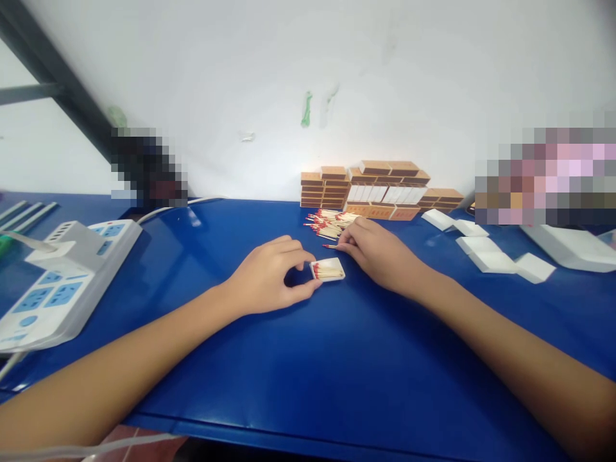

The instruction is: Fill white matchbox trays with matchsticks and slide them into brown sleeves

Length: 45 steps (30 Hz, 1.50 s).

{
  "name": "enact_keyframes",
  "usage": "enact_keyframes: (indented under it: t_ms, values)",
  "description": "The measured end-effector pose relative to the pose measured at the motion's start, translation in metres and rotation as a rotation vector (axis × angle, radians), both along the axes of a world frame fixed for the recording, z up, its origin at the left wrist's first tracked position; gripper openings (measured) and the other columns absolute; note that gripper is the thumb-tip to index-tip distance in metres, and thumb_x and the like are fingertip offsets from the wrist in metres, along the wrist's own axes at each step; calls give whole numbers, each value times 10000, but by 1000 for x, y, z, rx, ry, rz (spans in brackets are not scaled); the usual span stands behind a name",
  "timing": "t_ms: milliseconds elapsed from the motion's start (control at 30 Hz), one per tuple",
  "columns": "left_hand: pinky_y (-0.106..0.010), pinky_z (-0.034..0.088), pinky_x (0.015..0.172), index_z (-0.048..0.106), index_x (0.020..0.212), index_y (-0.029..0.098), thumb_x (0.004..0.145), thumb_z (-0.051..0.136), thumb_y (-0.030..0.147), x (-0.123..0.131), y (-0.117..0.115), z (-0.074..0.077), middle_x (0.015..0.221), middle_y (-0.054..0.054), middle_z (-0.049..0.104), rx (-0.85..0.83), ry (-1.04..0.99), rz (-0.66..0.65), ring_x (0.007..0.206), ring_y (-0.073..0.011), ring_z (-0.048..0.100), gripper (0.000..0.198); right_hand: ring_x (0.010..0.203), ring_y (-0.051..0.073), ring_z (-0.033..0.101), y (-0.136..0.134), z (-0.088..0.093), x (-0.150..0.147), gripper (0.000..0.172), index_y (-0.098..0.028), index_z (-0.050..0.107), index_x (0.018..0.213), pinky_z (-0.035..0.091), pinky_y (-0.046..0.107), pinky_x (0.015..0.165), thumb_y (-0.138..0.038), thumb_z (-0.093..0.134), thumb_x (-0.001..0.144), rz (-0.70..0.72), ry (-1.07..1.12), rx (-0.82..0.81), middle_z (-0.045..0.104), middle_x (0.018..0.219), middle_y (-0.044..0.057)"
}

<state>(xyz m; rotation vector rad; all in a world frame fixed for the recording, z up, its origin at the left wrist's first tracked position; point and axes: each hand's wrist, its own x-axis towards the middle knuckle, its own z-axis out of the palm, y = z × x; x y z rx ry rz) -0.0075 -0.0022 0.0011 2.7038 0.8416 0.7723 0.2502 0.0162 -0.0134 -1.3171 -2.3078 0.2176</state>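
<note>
A small white matchbox tray [328,270] lies on the blue table [308,359], partly filled with red-tipped matches. My left hand [269,276] pinches the tray's left end between thumb and fingers. My right hand [375,250] rests just right of the tray, its fingers closed on a single match [330,246] at the edge of a loose pile of matches [330,224].
Stacks of brown matchboxes [380,189] stand against the white wall. Several empty white trays [486,247] lie at the right, beside a flat white box [572,247]. A white power strip [62,282] with cables occupies the left. The table's front edge is near me.
</note>
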Motion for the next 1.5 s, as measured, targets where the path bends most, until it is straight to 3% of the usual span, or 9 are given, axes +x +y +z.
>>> enact_keyframes:
  t_ms: [433,733,867,1000,1133,1267,1500]
  values:
    - [-337,511,774,733,1067,180,911,709,343,2,-1,1,856,-37,681,-10,17,8,825,-194,607,226,936,272,584,2,-3,0,174,-206,576,901,485,397,815,-282,492,1033,43,-159,29,617,971,115]
    - [-344,515,774,729,1062,173,914,705,352,1,0,1,856,-39,689,2,19,12,829,-199,614,233,872,222,602,-33,26,-11,158,-225,579,942,477,347,749,-276,468,1043,136,-9,-125,628,994,84]
    - [-347,517,774,735,1047,159,921,697,343,2,-1,0,865,-44,686,7,18,8,829,-198,610,226,843,209,591,-35,22,-14,151,-221,596,973,464,339,736,-298,491,1049,146,-15,-176,623,989,70]
    - [-340,514,770,739,1069,159,915,712,355,3,-4,0,867,-39,684,-10,20,-19,834,-193,605,251,831,205,580,-22,14,-4,126,-230,602,979,466,337,748,-304,521,1040,119,71,-84,620,964,59]
    - [-332,501,772,746,1066,173,914,713,372,1,-3,1,859,-28,674,-43,8,-5,826,-184,598,252,949,237,599,-10,5,0,116,-217,636,1075,483,380,854,-271,556,1012,95,55,-9,606,1070,96]
    - [-334,478,753,754,1036,180,916,702,385,-1,2,1,839,-23,648,-27,40,82,804,-182,572,243,927,252,590,-2,-1,-4,94,-207,615,939,476,385,820,-269,575,996,19,34,-27,620,981,91]
    - [-323,464,737,744,1059,186,927,687,397,-1,2,2,826,-19,640,-5,94,77,796,-183,565,256,875,233,582,-12,9,-9,130,-218,570,895,455,356,775,-262,554,1016,45,126,25,613,926,71]
